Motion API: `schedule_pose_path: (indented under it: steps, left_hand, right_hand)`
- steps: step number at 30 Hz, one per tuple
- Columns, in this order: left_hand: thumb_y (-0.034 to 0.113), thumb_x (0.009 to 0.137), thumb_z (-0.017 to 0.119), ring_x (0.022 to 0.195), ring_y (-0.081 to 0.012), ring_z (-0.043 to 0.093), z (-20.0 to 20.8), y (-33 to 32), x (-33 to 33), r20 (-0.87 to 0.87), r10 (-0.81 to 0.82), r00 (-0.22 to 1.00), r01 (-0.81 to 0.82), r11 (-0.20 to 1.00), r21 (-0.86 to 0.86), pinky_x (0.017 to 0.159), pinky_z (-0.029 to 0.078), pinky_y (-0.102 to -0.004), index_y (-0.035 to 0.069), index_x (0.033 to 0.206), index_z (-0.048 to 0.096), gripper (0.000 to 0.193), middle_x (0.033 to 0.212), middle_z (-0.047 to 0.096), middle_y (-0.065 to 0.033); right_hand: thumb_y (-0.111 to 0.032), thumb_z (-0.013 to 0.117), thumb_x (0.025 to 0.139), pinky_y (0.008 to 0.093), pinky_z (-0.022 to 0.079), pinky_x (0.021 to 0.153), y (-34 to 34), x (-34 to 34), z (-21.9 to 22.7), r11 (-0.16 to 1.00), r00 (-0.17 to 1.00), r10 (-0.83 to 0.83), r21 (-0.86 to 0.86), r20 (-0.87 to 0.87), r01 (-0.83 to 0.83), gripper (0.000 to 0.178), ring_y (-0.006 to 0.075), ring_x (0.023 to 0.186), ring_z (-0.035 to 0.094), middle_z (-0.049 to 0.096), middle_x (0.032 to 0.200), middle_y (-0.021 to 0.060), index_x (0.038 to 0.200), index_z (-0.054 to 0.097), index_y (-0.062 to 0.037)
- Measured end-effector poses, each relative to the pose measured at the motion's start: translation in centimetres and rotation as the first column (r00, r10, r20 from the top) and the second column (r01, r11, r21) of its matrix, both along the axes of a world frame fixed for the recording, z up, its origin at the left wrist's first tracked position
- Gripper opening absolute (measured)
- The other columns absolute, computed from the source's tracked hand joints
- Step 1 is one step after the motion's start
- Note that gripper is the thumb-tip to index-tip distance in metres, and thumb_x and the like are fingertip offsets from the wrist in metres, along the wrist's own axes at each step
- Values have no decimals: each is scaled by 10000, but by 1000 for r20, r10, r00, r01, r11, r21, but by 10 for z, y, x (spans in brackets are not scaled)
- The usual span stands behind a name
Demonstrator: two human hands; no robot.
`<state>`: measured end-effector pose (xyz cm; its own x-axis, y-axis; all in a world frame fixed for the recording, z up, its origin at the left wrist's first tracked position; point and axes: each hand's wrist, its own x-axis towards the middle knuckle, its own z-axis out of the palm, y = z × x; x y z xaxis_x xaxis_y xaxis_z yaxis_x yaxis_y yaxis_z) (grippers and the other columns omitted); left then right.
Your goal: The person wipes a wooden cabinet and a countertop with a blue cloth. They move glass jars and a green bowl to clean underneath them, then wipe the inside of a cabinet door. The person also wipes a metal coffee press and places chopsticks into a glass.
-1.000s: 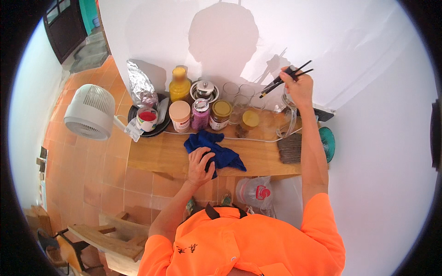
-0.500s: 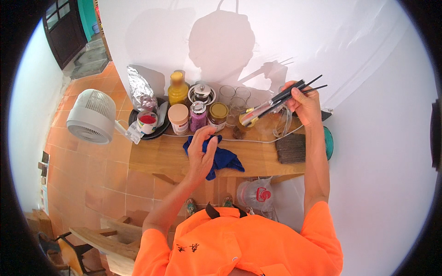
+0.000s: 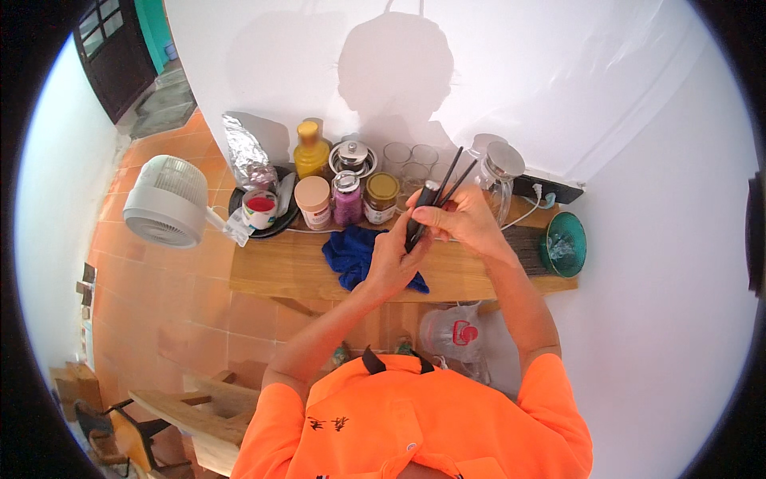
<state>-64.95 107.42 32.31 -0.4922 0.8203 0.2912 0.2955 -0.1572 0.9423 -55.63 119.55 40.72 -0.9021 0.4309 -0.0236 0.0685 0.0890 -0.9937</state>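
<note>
Over the front of a wooden bench [image 3: 467,271], both my hands meet on a small bundle. It has a thick black handle [image 3: 426,196] with a metal end, and two thin black sticks [image 3: 452,169] rising beside it. My right hand [image 3: 471,223] pinches the bundle from the right. The fingers of my left hand [image 3: 390,260] close round its lower part, which they hide. A crumpled blue cloth [image 3: 345,251] lies just left of my left hand. Behind stand a gold-lidded jar [image 3: 381,191], a purple jar [image 3: 347,207] and several clear glasses [image 3: 397,154].
A lidded glass pitcher [image 3: 504,164], a power strip [image 3: 558,191] and a green bowl [image 3: 564,243] are on the right. Leftward stand a pink-lidded jar [image 3: 313,195], a yellow bottle [image 3: 311,152], crumpled foil [image 3: 247,152] and a white fan [image 3: 166,203]. A plastic bag [image 3: 447,334] sits below the bench.
My right hand has brought the bundle down and left from above the glasses, turning it more upright. My left hand, empty before, has moved right and closed on it.
</note>
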Motion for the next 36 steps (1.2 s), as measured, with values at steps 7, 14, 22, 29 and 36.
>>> schedule_pose_path:
  steps: [7,14,22,29,36]
  left_hand:
    - [176,962,603,498,-17,399,-14,-48,-8,550,143,823,-174,985,5,436,291,-198,46,960,619,130,612,479,63]
    - [231,981,591,406,-28,333,-19,-95,-21,638,186,747,-286,956,57,373,247,-209,32,870,585,228,526,402,55]
    - [218,980,587,398,-45,324,-23,-88,-7,649,182,739,-267,963,33,358,253,-218,60,845,571,208,535,382,46]
    - [252,986,580,409,-46,339,-25,-90,-4,713,109,693,-174,985,19,372,261,-212,53,947,542,207,563,406,33]
    - [352,1001,527,391,-89,378,-17,-86,-6,806,-152,572,152,985,77,375,322,-239,59,996,514,293,561,411,11]
  right_hand:
    - [-130,657,913,232,514,622,-29,5,-41,989,944,-145,-2,-297,151,316,97,773,612,676,984,55,1202,614,-9]
    - [-136,610,902,292,512,632,15,40,-109,779,876,-474,422,-89,464,169,171,672,659,689,820,86,996,669,-8]
    - [-116,586,873,469,509,718,94,4,-119,351,870,-449,855,-206,383,201,390,799,645,672,856,197,1056,654,-69]
    - [-97,553,865,510,502,742,110,-9,-127,427,890,-456,868,-34,252,284,435,816,629,663,910,247,1132,647,-102]
    - [-165,607,929,232,482,627,42,2,-64,982,982,-189,17,15,189,237,109,695,611,707,907,83,1109,671,-26]
